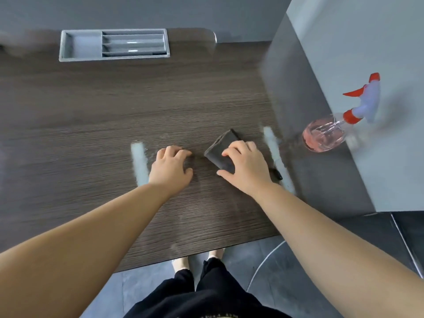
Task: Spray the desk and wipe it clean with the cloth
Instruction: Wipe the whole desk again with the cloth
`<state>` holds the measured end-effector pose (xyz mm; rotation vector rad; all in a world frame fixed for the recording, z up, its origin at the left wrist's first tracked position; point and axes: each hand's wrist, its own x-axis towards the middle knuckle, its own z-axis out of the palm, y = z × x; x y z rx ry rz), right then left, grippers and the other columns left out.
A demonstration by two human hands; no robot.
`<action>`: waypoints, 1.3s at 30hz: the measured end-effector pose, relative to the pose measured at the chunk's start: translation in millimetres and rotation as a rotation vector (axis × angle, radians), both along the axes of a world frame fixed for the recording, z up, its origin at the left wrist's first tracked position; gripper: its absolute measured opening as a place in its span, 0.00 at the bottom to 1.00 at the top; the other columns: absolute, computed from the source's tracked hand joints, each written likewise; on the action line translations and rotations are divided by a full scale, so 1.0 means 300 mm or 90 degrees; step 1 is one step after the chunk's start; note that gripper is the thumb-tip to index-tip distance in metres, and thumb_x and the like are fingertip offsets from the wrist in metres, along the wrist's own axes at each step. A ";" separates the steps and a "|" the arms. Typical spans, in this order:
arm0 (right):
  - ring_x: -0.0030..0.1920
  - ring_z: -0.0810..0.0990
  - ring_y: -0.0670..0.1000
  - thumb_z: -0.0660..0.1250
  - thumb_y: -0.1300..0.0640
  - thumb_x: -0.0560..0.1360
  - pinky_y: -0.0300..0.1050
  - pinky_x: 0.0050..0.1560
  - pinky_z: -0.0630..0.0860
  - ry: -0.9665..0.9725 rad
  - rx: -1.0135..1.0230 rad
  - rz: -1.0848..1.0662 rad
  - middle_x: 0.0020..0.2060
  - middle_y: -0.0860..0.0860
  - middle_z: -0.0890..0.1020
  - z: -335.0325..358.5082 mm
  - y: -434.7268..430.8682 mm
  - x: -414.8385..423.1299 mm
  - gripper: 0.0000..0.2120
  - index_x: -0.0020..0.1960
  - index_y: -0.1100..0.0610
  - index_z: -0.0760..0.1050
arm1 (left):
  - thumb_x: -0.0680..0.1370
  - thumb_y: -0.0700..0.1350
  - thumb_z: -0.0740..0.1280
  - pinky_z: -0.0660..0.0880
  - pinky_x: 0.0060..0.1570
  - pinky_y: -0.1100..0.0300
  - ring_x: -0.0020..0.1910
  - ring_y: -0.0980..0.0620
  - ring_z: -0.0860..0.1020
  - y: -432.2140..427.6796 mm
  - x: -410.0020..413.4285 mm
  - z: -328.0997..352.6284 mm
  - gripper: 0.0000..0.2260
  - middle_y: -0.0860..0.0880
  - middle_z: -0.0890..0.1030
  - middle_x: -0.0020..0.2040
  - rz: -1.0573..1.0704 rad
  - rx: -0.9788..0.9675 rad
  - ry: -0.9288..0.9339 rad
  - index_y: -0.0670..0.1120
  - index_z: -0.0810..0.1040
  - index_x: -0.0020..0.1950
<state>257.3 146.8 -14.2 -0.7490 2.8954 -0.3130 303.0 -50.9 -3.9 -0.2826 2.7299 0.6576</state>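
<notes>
A folded dark grey cloth (pixel 220 148) lies flat on the dark wood-grain desk (pixel 91 125), right of centre. My right hand (pixel 246 165) presses on it, fingers spread over its near half, thumb at its front edge. My left hand (pixel 172 167) rests on the bare desk just left of the cloth, fingers curled and apart, holding nothing. A clear spray bottle (pixel 330 131) with pink liquid and a red-and-white trigger head stands on the grey surface to the right, apart from both hands.
A grey recessed tray (pixel 68 45) with slotted compartments sits in the desk at the back left. A light grey cabinet (pixel 367 53) rises at the right. Two pale light streaks lie on the desk beside my hands. A small black object (pixel 277 174) lies behind my right wrist.
</notes>
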 end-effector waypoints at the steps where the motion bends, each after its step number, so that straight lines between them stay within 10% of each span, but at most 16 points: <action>1: 0.61 0.73 0.60 0.75 0.45 0.68 0.57 0.55 0.76 0.015 0.016 0.011 0.61 0.54 0.76 -0.016 0.000 0.001 0.25 0.60 0.55 0.77 | 0.77 0.48 0.63 0.62 0.66 0.51 0.71 0.46 0.57 0.001 -0.001 -0.001 0.21 0.50 0.65 0.70 -0.004 -0.003 0.000 0.52 0.67 0.70; 5: 0.75 0.56 0.61 0.57 0.42 0.78 0.61 0.72 0.56 -0.031 0.073 0.102 0.75 0.52 0.60 -0.093 0.007 -0.027 0.29 0.75 0.53 0.61 | 0.77 0.51 0.63 0.59 0.68 0.50 0.72 0.46 0.55 -0.007 -0.011 -0.012 0.23 0.50 0.62 0.72 -0.030 -0.039 -0.011 0.52 0.65 0.71; 10: 0.75 0.56 0.59 0.47 0.42 0.79 0.61 0.72 0.55 -0.011 0.098 0.146 0.76 0.51 0.57 -0.113 0.080 -0.084 0.28 0.76 0.51 0.58 | 0.77 0.55 0.61 0.58 0.69 0.48 0.72 0.45 0.55 -0.025 -0.030 -0.025 0.25 0.49 0.59 0.73 -0.067 -0.079 -0.045 0.53 0.61 0.73; 15: 0.77 0.47 0.58 0.46 0.44 0.82 0.59 0.74 0.46 -0.057 0.070 -0.359 0.78 0.49 0.46 -0.114 -0.004 -0.161 0.26 0.78 0.50 0.49 | 0.77 0.54 0.61 0.58 0.68 0.49 0.71 0.45 0.56 -0.024 -0.077 -0.030 0.23 0.50 0.61 0.72 -0.047 -0.064 -0.020 0.52 0.64 0.72; 21: 0.74 0.61 0.59 0.47 0.48 0.79 0.61 0.70 0.58 0.008 0.054 0.132 0.76 0.50 0.60 -0.131 -0.053 -0.074 0.25 0.75 0.51 0.62 | 0.77 0.47 0.60 0.59 0.67 0.50 0.70 0.44 0.58 -0.022 -0.191 -0.019 0.21 0.49 0.64 0.71 0.009 -0.037 0.010 0.51 0.66 0.71; 28: 0.77 0.43 0.57 0.46 0.49 0.83 0.59 0.75 0.43 -0.073 0.020 -0.446 0.78 0.49 0.44 -0.109 -0.071 -0.405 0.25 0.78 0.49 0.46 | 0.77 0.48 0.61 0.60 0.66 0.50 0.70 0.44 0.59 -0.015 -0.337 -0.032 0.22 0.50 0.63 0.71 0.035 -0.066 -0.014 0.51 0.66 0.71; 34: 0.74 0.60 0.59 0.53 0.50 0.79 0.60 0.70 0.58 0.031 0.014 0.201 0.75 0.51 0.61 -0.129 -0.071 -0.462 0.23 0.74 0.50 0.62 | 0.77 0.47 0.61 0.60 0.66 0.50 0.70 0.43 0.58 -0.050 -0.432 -0.032 0.22 0.50 0.63 0.71 0.089 -0.095 0.011 0.51 0.66 0.71; 39: 0.77 0.48 0.57 0.49 0.51 0.82 0.60 0.74 0.46 -0.043 -0.017 -0.390 0.78 0.50 0.49 -0.113 -0.102 -0.767 0.24 0.77 0.48 0.53 | 0.76 0.56 0.63 0.57 0.69 0.47 0.73 0.44 0.53 -0.109 -0.476 -0.040 0.27 0.51 0.56 0.75 0.108 -0.120 -0.030 0.53 0.60 0.74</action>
